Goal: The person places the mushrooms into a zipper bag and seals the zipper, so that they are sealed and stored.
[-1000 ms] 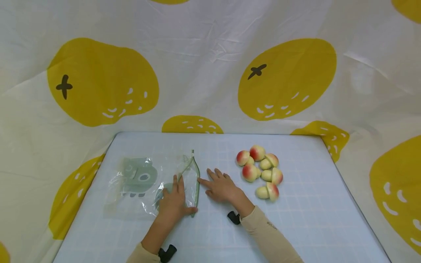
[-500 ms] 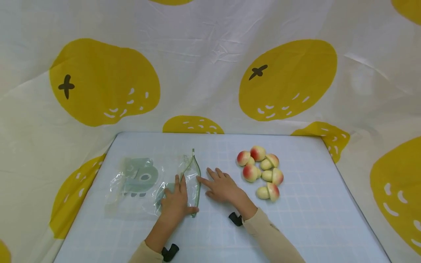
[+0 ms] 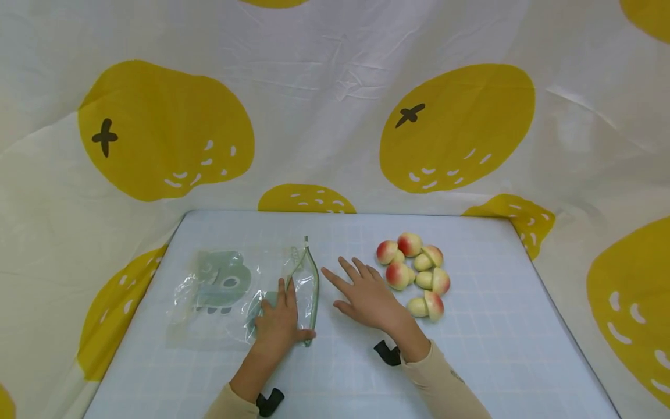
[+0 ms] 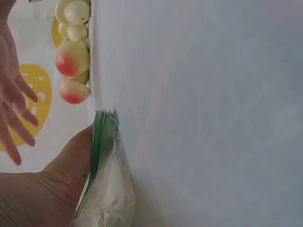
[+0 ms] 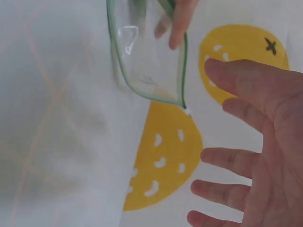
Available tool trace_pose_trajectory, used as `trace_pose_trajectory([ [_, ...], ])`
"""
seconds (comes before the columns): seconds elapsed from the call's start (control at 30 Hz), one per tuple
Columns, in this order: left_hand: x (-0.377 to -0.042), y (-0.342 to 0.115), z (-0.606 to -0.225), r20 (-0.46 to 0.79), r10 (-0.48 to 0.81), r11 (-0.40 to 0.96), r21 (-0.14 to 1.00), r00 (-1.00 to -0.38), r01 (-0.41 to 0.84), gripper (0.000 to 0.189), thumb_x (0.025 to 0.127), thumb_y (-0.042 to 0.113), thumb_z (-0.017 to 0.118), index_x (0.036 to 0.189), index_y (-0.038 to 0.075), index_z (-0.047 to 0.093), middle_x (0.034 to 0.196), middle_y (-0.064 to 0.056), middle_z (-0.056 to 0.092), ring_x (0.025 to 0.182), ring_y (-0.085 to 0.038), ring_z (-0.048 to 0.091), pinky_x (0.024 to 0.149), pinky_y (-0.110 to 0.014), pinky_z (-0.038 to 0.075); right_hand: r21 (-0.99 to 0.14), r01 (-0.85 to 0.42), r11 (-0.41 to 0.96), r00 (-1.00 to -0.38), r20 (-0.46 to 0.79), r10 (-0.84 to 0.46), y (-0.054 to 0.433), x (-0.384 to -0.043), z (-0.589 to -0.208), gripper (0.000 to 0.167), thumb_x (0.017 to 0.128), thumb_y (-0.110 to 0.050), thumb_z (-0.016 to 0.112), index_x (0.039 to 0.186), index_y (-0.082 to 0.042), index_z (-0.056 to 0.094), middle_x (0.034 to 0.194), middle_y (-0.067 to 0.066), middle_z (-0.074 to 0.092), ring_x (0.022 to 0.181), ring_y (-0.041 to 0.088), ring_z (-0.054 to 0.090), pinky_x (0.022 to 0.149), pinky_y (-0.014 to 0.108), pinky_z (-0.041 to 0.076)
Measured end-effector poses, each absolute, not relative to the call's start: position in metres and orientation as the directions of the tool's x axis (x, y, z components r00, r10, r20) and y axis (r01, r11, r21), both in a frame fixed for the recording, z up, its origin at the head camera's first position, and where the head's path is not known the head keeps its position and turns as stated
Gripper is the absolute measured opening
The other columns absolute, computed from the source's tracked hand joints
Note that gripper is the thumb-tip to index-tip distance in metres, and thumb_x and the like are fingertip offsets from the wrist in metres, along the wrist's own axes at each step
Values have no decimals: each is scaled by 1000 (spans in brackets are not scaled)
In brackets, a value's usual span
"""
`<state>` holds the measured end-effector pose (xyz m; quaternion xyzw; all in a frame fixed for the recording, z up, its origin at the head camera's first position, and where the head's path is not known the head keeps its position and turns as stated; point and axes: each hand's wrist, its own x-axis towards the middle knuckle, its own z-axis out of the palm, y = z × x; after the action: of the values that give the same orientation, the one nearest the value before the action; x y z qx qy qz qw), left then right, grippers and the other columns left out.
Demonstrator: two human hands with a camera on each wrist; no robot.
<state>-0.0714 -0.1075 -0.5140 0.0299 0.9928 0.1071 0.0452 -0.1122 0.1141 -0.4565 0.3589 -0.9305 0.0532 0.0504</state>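
Note:
A clear zip bag (image 3: 222, 329) with a green cartoon print and a green-edged mouth lies on the table, the mouth gaping to the right. My left hand (image 3: 277, 323) rests on the bag beside this mouth, fingers extended and thumb spread. In the left wrist view, the green zip edge (image 4: 98, 142) runs alongside the thumb. To the right of the bag, my right hand (image 3: 369, 299) hovers with spread fingers, holding nothing. Several mushroom-shaped toys (image 3: 400, 275), cream with red caps, lie clustered just beyond it. The right wrist view shows the bag's mouth (image 5: 151, 97) from the side.
A pale blue checked cloth covers the table (image 3: 497, 349). Behind it hangs a white curtain (image 3: 319, 128) printed with large yellow fruit. Dark wrist devices (image 3: 387, 353) sit at both sleeves.
My right hand has left the edge of the bag's mouth and moved right, toward the mushroom-shaped toys. The left hand and the bag have stayed nearly still.

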Motion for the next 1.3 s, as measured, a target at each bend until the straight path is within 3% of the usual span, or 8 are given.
trace_pose_trajectory([
  [0.2,-70,-107,-512,-68,88,971,229,-994,70,134,59,55,92,154,-8,21,156,-33,24,114,-70,43,67,-75,47,-99,-657,747,-750,182,-636,128,-111,-449,70,94,-41,69,156,-26,39,154,16,40,138,42,38,109,59,32],
  [0.53,-71,-108,-514,-58,94,971,226,-994,79,136,58,57,91,154,-7,20,157,-32,24,112,-69,44,65,-74,48,-146,-635,759,-764,268,-588,163,-112,-438,71,93,-39,71,154,-19,41,151,18,43,137,37,40,108,58,33],
  [0.93,-70,-108,-511,-72,88,970,234,-993,69,136,59,56,91,155,-6,18,157,-32,23,113,-70,43,64,-73,48,-249,-595,764,-786,378,-489,205,-116,-430,73,82,-30,83,145,-8,52,145,23,47,133,46,42,105,62,34],
  [1.07,-70,-109,-511,-80,88,969,238,-993,66,136,59,57,90,155,-6,17,158,-31,22,114,-70,42,65,-74,48,-269,-596,756,-784,397,-476,215,-120,-432,76,82,-28,83,146,-5,50,143,23,48,131,43,45,104,60,36],
  [1.3,-71,-109,-511,-102,82,965,256,-991,54,137,60,57,90,156,-4,14,159,-31,20,116,-71,40,67,-76,46,-440,-597,671,-798,418,-435,232,-130,-443,75,83,-17,83,147,-3,48,140,16,54,127,36,48,103,54,37],
])
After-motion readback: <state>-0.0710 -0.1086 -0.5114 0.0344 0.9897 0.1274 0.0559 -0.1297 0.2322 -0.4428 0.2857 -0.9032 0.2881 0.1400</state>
